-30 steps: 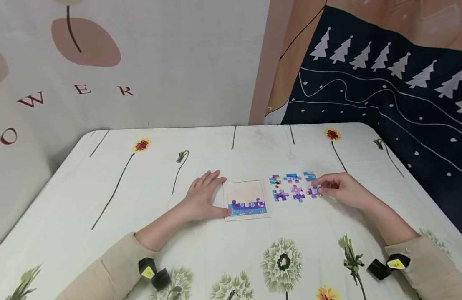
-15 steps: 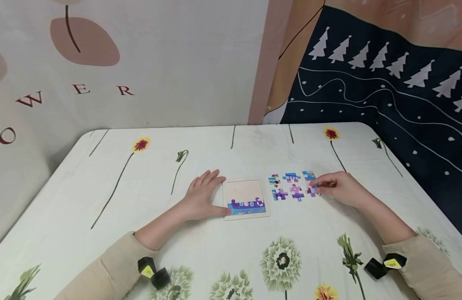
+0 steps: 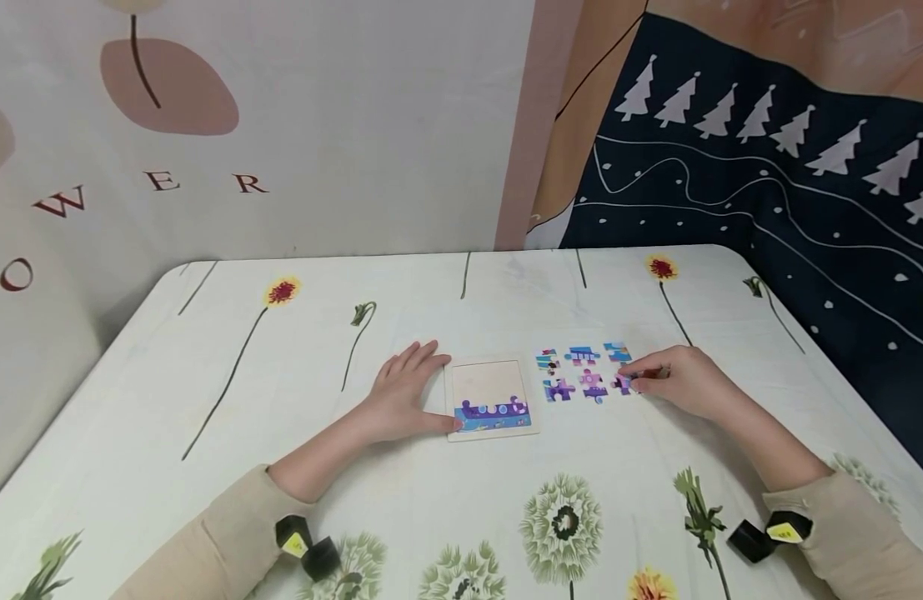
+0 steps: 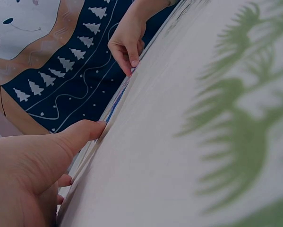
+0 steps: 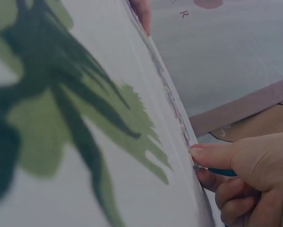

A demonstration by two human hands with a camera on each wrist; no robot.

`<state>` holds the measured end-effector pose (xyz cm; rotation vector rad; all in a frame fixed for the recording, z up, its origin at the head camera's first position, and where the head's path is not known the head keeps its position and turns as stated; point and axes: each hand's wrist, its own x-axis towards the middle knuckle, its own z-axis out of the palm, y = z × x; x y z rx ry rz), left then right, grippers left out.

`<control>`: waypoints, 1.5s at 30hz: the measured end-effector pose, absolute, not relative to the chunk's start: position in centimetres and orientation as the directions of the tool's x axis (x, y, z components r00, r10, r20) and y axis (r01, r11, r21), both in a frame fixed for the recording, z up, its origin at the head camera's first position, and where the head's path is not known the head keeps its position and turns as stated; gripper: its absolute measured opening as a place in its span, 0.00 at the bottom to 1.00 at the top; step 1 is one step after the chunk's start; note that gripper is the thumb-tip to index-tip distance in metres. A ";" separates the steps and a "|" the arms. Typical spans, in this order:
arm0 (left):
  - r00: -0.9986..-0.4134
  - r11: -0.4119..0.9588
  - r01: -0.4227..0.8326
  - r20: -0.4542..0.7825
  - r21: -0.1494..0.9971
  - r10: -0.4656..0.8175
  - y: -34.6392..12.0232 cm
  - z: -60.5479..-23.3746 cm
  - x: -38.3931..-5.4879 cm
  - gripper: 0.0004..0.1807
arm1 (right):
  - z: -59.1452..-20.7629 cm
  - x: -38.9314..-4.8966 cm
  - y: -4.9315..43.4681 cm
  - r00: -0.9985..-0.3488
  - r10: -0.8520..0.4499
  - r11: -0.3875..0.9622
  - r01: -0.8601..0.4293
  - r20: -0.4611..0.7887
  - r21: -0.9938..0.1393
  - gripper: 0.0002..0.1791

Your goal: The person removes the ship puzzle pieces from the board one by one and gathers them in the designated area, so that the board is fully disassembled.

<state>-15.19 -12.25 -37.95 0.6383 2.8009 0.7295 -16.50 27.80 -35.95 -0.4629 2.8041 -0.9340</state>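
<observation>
A pale wooden puzzle board [image 3: 494,367] lies flat in the head view, with a purple and blue strip of joined jigsaw pieces [image 3: 493,414] along its near side. My left hand [image 3: 405,396] spreads along the board's left edge, thumb on the near corner and forefinger by the far one. Several loose jigsaw pieces [image 3: 592,383] lie in two rows to the board's right. At the near row's right end, my right hand [image 3: 682,379] pinches a pink and purple jigsaw piece [image 3: 620,382] between thumb and forefinger. Those fingers partly cover it. The right wrist view shows the fingertips [image 5: 197,152] at table level.
A white flower-print cloth [image 3: 281,517] covers the table. Behind it hang a pale printed curtain [image 3: 371,125] and a dark cloth with white trees [image 3: 731,183]. Black devices [image 3: 769,537] are strapped at both sleeves.
My right fingertips have shifted slightly toward the near row's end piece and closed in on it. The left hand and the board keep their places.
</observation>
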 end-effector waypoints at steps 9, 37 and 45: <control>-0.892 0.783 0.360 -0.058 0.507 0.448 -12.2 -37.9 -15.0 0.49 | -36.0 -16.4 28.0 -0.943 -0.329 0.758 -0.229 -0.055 -0.611 0.11; -0.880 0.777 0.373 -0.072 0.507 0.470 -12.5 -37.8 -15.0 0.53 | -33.3 -15.1 22.7 -0.901 -0.430 0.705 -0.378 0.063 -0.600 0.13; -0.866 0.773 0.389 -0.087 0.501 0.492 -12.6 -37.7 -15.0 0.57 | -33.3 -15.1 20.5 -0.863 -0.500 0.664 -0.438 0.076 -0.606 0.14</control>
